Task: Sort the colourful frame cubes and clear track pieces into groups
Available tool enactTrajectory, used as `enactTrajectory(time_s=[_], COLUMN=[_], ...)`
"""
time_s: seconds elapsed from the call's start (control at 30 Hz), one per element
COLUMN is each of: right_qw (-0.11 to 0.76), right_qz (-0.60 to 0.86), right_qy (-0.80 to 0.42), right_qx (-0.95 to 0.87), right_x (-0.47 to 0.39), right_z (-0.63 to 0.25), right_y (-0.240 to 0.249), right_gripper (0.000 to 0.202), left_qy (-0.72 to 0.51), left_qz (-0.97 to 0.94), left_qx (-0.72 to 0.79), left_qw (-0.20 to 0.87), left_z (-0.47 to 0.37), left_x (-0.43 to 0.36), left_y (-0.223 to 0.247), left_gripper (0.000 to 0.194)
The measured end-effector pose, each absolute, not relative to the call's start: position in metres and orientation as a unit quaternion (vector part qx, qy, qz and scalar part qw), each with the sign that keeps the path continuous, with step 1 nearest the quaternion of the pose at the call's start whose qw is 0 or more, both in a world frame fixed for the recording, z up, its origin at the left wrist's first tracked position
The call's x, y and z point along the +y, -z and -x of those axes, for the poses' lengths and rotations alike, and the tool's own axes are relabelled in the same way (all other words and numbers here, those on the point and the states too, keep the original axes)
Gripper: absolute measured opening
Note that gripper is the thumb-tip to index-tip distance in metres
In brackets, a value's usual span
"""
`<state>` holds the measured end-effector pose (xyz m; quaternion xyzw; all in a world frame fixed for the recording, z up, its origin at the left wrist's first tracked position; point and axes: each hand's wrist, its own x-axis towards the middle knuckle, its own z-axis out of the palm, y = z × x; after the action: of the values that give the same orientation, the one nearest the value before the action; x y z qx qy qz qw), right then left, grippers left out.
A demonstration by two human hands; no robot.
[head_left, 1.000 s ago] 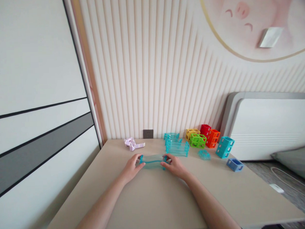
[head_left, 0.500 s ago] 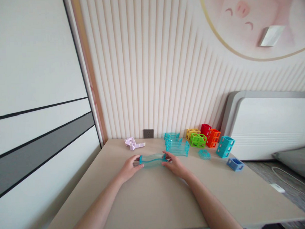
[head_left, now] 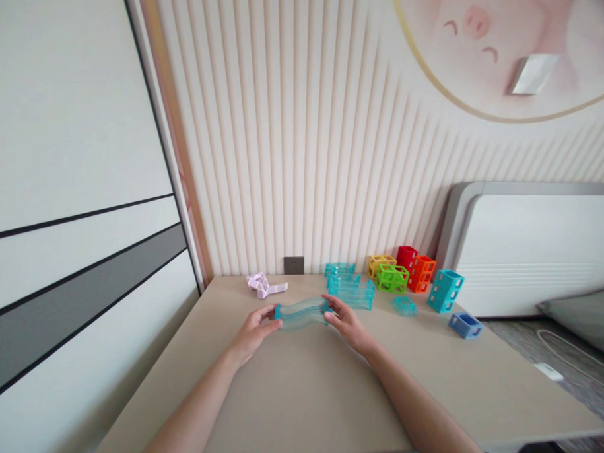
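Between my hands is a translucent wavy track piece (head_left: pixel 302 312) with teal ends, held lengthwise just above the table. My left hand (head_left: pixel 255 330) is closed on its left end, thumb in front and fingers behind. The right end is pinched by my right hand (head_left: pixel 346 324) in the same manner. Beyond it, to the right, several similar translucent teal track pieces (head_left: pixel 351 295) lie in a row. A small teal piece (head_left: pixel 404 306) rests to the right of those; its exact shape is unclear.
On the beige table (head_left: pixel 308 398), a pale purple folded piece (head_left: pixel 265 286) lies at the back left. Toward the right stand yellow (head_left: pixel 381 266), green (head_left: pixel 392 278), red (head_left: pixel 407 258), orange (head_left: pixel 422 274), teal (head_left: pixel 445 291) and blue (head_left: pixel 466 325) open-framed blocks. A socket (head_left: pixel 294 265) is on the wall behind.
The track piece has tilted a little, its right end slightly higher, and its wavy surface shows differently. Both hands keep hold, with only small shifts of the fingers.
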<state>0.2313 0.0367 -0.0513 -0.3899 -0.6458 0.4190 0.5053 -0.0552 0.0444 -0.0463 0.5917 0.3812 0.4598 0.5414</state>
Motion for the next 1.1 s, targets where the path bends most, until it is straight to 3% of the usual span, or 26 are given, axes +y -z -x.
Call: enactTrajectory(time_s=[0.1,0.33,0.57,1.1], right_qw=[0.530,0.526,0.528,0.537], right_qz=[0.368,0.351,0.353,0.338], right_qy=[-0.442,-0.526,-0.522,-0.505], right_qx=[-0.623,-0.570,-0.569,-0.585], right_x=[0.038,0.038,0.036,0.037], right_z=[-0.229,-0.220,-0.219,-0.233], right_y=[0.053,0.057,0.056,0.051], right_gripper=[0.073,0.064,0.060,0.060], left_qy=[-0.496,-0.532,-0.527,-0.507], left_qz=[-0.525,-0.406,-0.396,-0.410], left_qx=[0.353,0.263,0.245,0.241], left_qw=[0.595,0.695,0.711,0.719], left_z=[0.053,0.050,0.052,0.054], left_x=[0.043,0.037,0.035,0.031], left_y=[0.043,0.034,0.035,0.032], left_gripper=[0.057,0.045,0.033,0.032])
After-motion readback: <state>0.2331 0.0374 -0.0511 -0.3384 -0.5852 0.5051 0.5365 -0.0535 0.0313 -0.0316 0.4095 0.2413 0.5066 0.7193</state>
